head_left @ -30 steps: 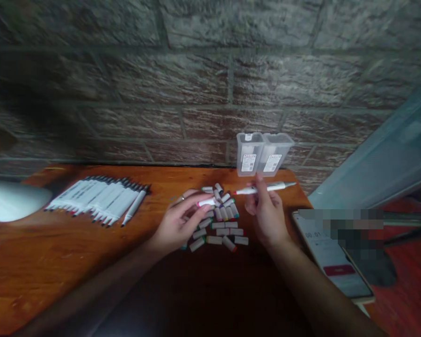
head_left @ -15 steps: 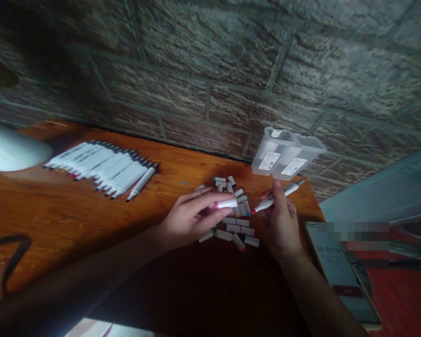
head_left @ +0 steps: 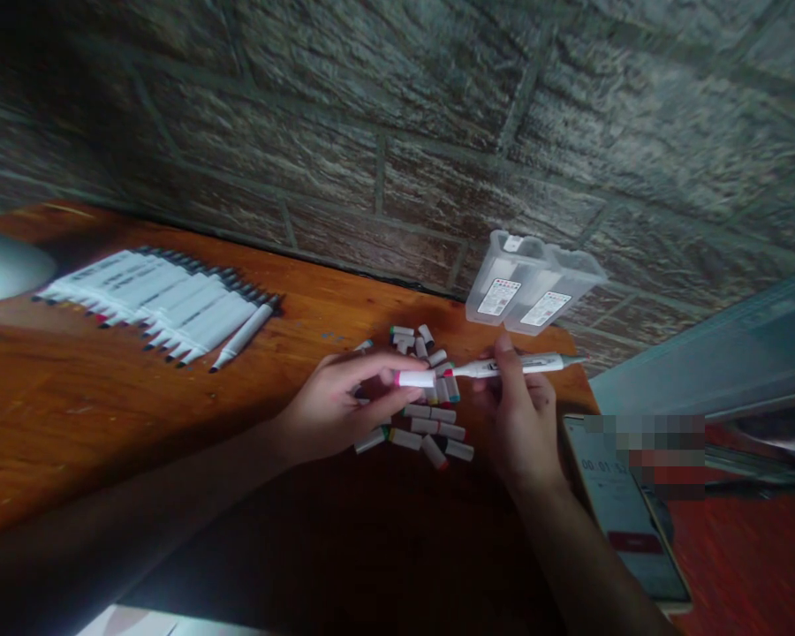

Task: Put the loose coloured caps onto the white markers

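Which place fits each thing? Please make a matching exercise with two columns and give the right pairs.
Things:
1. pink-ended cap
2. marker
3. row of markers
4. clear boxes

Places:
A. lying side by side on the table's left part
B. between the fingers of the left hand
C. standing against the brick wall
D. held level in the right hand

Pairs: 1-B, 2-D, 3-A, 4-C

left hand [head_left: 335, 408] pinches cap [head_left: 415, 379] | right hand [head_left: 520, 411] holds marker [head_left: 520, 365]
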The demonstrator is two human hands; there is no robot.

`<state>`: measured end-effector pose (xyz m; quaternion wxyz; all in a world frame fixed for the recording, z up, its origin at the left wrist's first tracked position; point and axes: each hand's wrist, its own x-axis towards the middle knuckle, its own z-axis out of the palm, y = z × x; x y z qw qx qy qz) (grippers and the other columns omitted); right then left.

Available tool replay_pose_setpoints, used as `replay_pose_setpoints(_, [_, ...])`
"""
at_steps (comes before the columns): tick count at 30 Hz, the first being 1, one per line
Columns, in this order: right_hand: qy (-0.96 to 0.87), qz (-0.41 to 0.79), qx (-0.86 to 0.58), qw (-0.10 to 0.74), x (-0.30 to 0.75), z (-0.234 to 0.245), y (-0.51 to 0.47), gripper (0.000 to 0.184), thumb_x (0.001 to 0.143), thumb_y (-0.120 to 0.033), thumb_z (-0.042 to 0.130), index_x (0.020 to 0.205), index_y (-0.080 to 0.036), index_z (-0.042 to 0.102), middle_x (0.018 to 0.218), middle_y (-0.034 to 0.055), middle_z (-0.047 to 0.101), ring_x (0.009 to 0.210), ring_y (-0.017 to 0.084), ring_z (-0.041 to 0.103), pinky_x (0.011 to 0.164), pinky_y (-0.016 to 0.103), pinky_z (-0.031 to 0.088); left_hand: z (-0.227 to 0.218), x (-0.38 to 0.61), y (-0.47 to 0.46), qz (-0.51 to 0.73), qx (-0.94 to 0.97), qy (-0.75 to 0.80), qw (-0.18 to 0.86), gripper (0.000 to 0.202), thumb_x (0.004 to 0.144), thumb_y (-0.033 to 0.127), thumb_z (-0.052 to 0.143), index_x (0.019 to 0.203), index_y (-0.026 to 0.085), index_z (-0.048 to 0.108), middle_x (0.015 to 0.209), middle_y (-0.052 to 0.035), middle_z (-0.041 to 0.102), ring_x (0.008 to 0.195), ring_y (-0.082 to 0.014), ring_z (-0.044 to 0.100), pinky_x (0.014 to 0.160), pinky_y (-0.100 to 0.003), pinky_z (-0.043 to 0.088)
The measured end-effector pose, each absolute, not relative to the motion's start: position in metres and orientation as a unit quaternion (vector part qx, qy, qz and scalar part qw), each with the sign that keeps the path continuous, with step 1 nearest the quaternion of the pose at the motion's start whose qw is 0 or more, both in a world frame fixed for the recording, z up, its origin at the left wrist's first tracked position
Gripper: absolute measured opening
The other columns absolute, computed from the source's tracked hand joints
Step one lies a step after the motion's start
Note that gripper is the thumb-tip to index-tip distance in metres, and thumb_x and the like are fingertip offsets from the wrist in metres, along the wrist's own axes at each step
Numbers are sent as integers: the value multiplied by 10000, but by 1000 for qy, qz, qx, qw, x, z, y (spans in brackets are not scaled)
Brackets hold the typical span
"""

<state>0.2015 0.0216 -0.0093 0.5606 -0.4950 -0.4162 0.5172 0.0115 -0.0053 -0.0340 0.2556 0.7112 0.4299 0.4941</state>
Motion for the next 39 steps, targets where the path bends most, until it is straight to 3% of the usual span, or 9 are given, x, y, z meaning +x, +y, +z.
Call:
replay_pose_setpoints(9, [-454,504,-485,552,202,-11,21,360,761,-535,745,732,-183,671,612,-26,601,532,95,510,475,206,370,-34,10,-7,491,690,443,294,199,822,234,746,1014,185,736,809,4,736,661,-78,630,621,-165,483])
replay_pose_setpoints(20, [-547,485,-445,517,201,-15,18,293,873,-466,662,815,-179,678,603,-40,561,463,60,377,428,194,285,-31,11,-6,485,679,449,320,193,860,281,701,1021,180,739,821,-9,744,666,-94,639,609,-171,481])
replay_pose_setpoints(26, [-534,492,-449,521,207,-13,20,422,889,-503,624,621,-186,549,541,-47,474,454,71,399,423,201,306,-27,11,-3,532,612,458,365,205,878,309,677,1002,154,727,855,-33,746,695,-112,654,636,-192,503])
replay_pose_setpoints(30, [-601,495,-434,452,208,-10,19,479,908,-510,598,571,-178,522,549,-40,470,476,72,421,457,206,342,-26,9,2,565,546,455,419,280,854,341,704,1057,148,711,783,-22,702,612,-97,580,565,-196,464])
replay_pose_setpoints(34, [-664,551,-392,319,204,-6,11,370,893,-496,627,706,-180,584,567,-52,484,486,74,433,459,202,344,-26,5,7,571,498,433,489,321,869,369,686,1118,167,695,646,18,597,572,-92,519,533,-193,419])
replay_pose_setpoints(39, [-672,579,-384,255,202,-7,7,299,899,-467,634,832,-175,639,629,-49,507,535,73,478,479,183,376,-25,3,11,599,410,385,570,272,867,367,681,1071,187,691,724,26,538,537,-63,447,485,-185,356])
